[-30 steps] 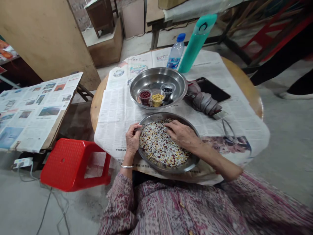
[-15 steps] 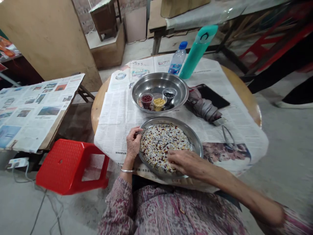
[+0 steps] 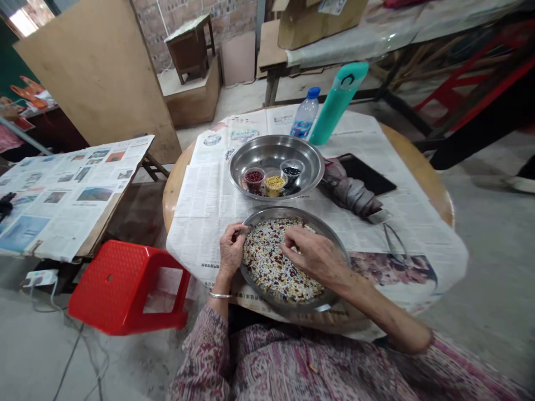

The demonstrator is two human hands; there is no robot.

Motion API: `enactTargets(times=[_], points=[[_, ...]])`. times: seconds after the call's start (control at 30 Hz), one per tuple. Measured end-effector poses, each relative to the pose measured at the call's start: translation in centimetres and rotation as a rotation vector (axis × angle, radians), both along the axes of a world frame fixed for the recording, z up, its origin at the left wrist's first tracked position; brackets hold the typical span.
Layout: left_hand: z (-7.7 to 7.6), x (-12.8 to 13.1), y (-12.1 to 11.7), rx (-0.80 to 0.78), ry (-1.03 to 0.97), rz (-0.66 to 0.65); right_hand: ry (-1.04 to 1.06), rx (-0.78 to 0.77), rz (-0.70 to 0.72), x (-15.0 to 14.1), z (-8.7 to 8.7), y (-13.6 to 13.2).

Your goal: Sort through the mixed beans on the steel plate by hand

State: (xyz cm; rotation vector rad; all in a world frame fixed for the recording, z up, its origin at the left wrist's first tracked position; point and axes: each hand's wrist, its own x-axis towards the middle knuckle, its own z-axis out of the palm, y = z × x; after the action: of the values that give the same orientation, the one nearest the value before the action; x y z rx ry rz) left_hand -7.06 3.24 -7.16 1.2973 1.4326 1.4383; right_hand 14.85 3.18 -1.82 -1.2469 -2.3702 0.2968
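A steel pan [image 3: 330,236] full of mixed white, red, yellow and dark grains [image 3: 271,264] lies on the newspaper-covered round table [image 3: 422,172] in front of me. My left hand [image 3: 231,252] grips the pan's left rim, fingers curled over it. My right hand [image 3: 315,256] rests on the grains near the pan's middle, fingertips pinched together; what they pinch is too small to see. Behind stands a second steel pan [image 3: 276,147] holding three small cups: red beans [image 3: 253,178], yellow grains [image 3: 274,182], black beans [image 3: 291,171].
A water bottle [image 3: 305,113] and a teal flask [image 3: 336,102] stand at the table's far side. A folded grey umbrella [image 3: 349,189] and a dark tablet [image 3: 368,174] lie right of the pans. A red stool [image 3: 121,289] and a newspaper-covered bench [image 3: 62,195] stand to the left.
My right hand swept from the pan's far side to its near rim, then came back up to the middle of the grains. My left hand stayed on the rim.
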Motion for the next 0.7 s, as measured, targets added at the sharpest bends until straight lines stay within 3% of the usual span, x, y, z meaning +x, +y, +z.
enactTargets(times=[0.13, 0.23, 0.37, 0.53, 0.7], points=[[0.0, 0.0, 0.0, 0.012, -0.003, 0.014, -0.053, -0.078, 0.133, -0.8, -1.5, -0.3], [0.2, 0.0, -0.1, 0.005, 0.001, 0.014, -0.052, -0.135, 0.189, -0.9, -1.5, 0.1], [0.5, 0.0, -0.2, -0.008, 0.016, 0.001, 0.079, -0.135, 0.123, -0.8, 0.9, 2.2], [0.0, -0.1, -0.1, 0.004, -0.020, -0.001, 0.220, -0.124, -0.053, -1.6, 4.4, 7.3], [-0.6, 0.0, 0.2, 0.019, -0.059, 0.005, 0.129, -0.109, -0.169, -3.7, 6.1, 13.0]])
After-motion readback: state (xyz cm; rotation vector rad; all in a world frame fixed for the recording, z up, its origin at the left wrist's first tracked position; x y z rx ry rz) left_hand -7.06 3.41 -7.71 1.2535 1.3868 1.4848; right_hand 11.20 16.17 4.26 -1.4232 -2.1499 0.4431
